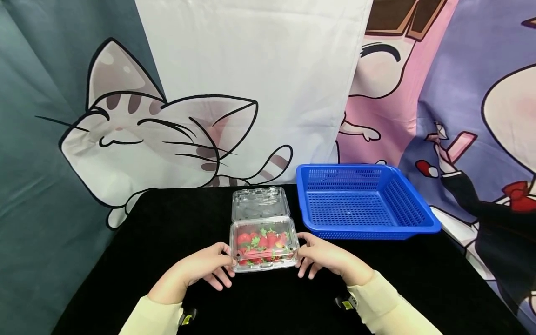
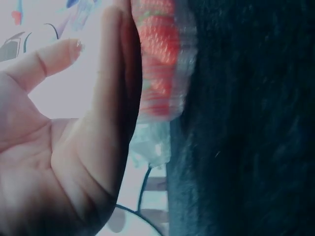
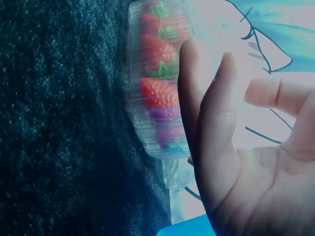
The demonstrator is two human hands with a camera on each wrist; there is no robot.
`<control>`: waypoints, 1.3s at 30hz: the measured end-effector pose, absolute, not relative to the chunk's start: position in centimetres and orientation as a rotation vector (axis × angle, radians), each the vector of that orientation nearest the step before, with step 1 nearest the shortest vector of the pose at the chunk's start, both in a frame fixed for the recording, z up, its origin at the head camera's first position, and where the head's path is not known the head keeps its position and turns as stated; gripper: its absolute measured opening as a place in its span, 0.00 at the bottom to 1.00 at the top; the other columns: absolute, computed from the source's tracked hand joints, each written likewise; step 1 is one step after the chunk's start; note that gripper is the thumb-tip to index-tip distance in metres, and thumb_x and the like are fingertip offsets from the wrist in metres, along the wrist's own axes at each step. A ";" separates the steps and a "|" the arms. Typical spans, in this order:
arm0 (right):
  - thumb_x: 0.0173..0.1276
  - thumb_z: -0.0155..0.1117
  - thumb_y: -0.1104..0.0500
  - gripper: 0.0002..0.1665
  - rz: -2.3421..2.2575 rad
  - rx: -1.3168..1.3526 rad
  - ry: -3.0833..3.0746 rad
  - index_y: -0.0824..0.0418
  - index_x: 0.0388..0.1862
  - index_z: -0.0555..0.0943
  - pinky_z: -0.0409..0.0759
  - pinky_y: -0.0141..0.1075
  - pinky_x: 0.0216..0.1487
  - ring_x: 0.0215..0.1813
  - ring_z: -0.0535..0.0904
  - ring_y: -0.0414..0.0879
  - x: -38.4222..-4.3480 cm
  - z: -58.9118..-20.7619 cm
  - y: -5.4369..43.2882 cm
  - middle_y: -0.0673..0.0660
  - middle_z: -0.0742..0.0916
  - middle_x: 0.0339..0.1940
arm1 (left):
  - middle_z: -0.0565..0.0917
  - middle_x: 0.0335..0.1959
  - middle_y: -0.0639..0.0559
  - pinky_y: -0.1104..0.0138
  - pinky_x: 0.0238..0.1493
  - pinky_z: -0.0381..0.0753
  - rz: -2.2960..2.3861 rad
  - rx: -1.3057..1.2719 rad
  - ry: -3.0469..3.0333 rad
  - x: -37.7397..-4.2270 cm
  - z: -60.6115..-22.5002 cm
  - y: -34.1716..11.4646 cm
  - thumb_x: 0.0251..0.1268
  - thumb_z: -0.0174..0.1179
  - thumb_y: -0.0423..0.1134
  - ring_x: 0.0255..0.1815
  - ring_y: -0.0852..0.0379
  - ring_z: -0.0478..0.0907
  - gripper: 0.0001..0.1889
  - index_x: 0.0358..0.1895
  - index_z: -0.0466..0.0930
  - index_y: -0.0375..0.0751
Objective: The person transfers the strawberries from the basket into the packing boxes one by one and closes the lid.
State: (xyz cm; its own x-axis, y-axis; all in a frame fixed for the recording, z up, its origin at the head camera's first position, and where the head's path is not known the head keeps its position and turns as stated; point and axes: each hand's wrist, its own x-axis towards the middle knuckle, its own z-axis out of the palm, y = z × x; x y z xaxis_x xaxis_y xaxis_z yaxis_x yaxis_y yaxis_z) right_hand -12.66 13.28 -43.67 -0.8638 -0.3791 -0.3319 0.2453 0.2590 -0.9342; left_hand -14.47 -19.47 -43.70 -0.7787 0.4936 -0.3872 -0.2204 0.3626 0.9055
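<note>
A clear plastic box (image 1: 264, 244) of strawberries (image 1: 261, 242) sits on the black cloth between the two hands. Directly behind it is another clear plastic section (image 1: 260, 203) without berries; whether it is the box's hinged lid I cannot tell. My left hand (image 1: 211, 266) is at the box's left side, fingertips at the near corner. At the right side my right hand (image 1: 320, 255) has its fingertips against or very close to the wall. Both wrist views show fairly straight fingers beside the strawberries (image 2: 160, 39), with each thumb held apart; the exact contact is hidden.
A blue perforated plastic basket (image 1: 347, 204) stands at the back right, near the right hand. Black cloth (image 1: 176, 218) covers the table. A printed curtain (image 1: 251, 56) with cartoon figures hangs along the table's far edge.
</note>
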 end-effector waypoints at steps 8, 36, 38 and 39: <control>0.59 0.53 0.64 0.30 -1.735 -0.077 2.007 0.70 0.60 0.60 0.78 0.32 0.21 0.29 0.84 0.49 -12.8 -44.1 13.1 0.64 0.84 0.32 | 0.82 0.35 0.39 0.63 0.26 0.84 1.589 0.226 1.903 -15.0 -45.0 -19.4 0.61 0.54 0.35 0.31 0.51 0.84 0.21 0.54 0.59 0.31; 0.61 0.53 0.64 0.29 -1.705 -0.116 2.061 0.68 0.60 0.59 0.72 0.30 0.18 0.21 0.77 0.43 -12.9 -44.3 13.1 0.59 0.82 0.28 | 0.82 0.32 0.42 0.69 0.27 0.80 1.594 0.285 1.878 -15.3 -44.9 -19.5 0.60 0.57 0.32 0.26 0.57 0.79 0.24 0.55 0.57 0.30; 0.61 0.53 0.64 0.30 -1.698 -0.119 2.057 0.68 0.61 0.59 0.72 0.30 0.18 0.21 0.77 0.43 -12.9 -44.4 13.1 0.59 0.82 0.28 | 0.82 0.34 0.41 0.69 0.25 0.80 1.572 0.289 1.897 -15.2 -44.8 -19.6 0.60 0.58 0.33 0.26 0.57 0.80 0.23 0.55 0.58 0.30; 0.61 0.53 0.64 0.30 -1.694 -0.126 2.054 0.68 0.61 0.59 0.73 0.30 0.18 0.22 0.77 0.44 -12.9 -44.4 13.2 0.60 0.82 0.28 | 0.83 0.34 0.40 0.69 0.25 0.79 1.560 0.292 1.908 -15.2 -44.8 -19.7 0.61 0.58 0.33 0.26 0.56 0.80 0.23 0.54 0.58 0.30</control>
